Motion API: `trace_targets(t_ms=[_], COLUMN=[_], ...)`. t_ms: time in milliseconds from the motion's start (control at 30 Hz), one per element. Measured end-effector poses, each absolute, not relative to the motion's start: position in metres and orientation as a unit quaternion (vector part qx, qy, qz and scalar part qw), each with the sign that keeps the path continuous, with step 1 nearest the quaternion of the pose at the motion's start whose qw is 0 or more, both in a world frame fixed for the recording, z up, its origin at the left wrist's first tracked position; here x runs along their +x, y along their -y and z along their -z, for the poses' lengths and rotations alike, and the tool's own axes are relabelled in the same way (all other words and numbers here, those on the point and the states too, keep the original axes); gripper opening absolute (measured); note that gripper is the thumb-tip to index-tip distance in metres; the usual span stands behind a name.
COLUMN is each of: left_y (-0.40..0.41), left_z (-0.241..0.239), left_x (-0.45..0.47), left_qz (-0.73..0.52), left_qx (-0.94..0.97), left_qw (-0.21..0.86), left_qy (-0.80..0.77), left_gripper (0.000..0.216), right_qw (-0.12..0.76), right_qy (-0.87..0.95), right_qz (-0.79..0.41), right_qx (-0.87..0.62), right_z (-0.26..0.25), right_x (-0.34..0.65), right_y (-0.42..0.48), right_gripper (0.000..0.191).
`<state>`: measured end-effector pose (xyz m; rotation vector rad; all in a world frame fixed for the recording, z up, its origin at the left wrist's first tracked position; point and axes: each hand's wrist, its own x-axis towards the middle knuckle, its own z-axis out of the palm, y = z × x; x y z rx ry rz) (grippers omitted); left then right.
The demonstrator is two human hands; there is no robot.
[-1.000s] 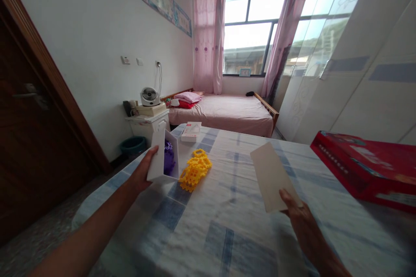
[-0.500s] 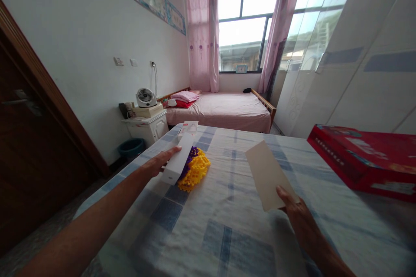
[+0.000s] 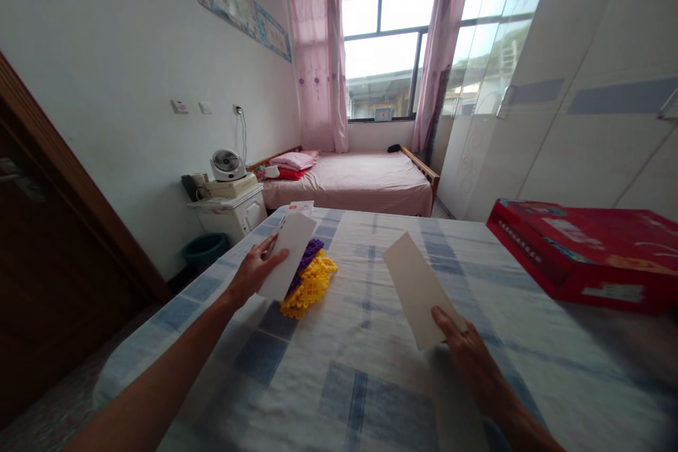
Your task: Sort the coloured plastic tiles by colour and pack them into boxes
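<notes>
My left hand (image 3: 259, 268) is closed on a slim white box (image 3: 289, 254), fingers at its left edge and thumb across its face. The box is tilted, with a broad plain side toward me. Just beyond its right edge lie purple interlocking plastic pieces (image 3: 312, 251) and yellow ones (image 3: 312, 286), partly hidden by it. On the right, my right hand (image 3: 460, 335) grips the near end of a flat, off-white rectangular piece (image 3: 418, 289), thumb on top. That piece is held tilted above the table; its underside is hidden.
A blue-and-white checked cloth covers the table (image 3: 365, 339). At the right stands a large red box (image 3: 583, 254). Behind the white box, a white printed carton (image 3: 301, 207) shows at the far edge. Beyond are a bed (image 3: 360, 176) and a nightstand (image 3: 238, 215) with a fan (image 3: 227, 164).
My left hand has turned the white box, so its broad face shows now instead of its narrow side. The right hand still holds the off-white piece. The whole view has shifted slightly.
</notes>
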<state>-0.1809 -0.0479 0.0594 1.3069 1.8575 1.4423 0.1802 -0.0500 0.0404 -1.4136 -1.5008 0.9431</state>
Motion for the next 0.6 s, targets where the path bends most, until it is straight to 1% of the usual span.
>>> trace_targets(t_ms=[167, 233, 367, 467, 600], left_y=[0.060, 0.064, 0.072, 0.077, 0.080], left_z=[-0.060, -0.060, -0.063, -0.063, -0.062], left_x=[-0.189, -0.191, -0.198, -0.205, -0.212], left_qz=[-0.516, -0.523, -0.556, -0.589, -0.678], left_qx=[0.516, 0.516, 0.483, 0.458, 0.365], left_qw=[0.158, 0.153, 0.179, 0.178, 0.272], left_qy=[-0.665, -0.661, -0.653, -0.641, -0.578], left_gripper=[0.071, 0.071, 0.071, 0.067, 0.062], right_qw=[0.423, 0.418, 0.415, 0.409, 0.395], right_qy=[0.594, 0.595, 0.593, 0.590, 0.580], right_qz=[-0.391, -0.393, -0.382, -0.380, -0.390], right_qx=[-0.561, -0.562, -0.575, -0.583, -0.596], right_z=[-0.039, -0.040, -0.040, -0.038, -0.035], right_x=[0.179, 0.179, 0.178, 0.177, 0.177], right_y=[0.051, 0.052, 0.053, 0.053, 0.052], right_gripper=[0.039, 0.038, 0.038, 0.042, 0.048])
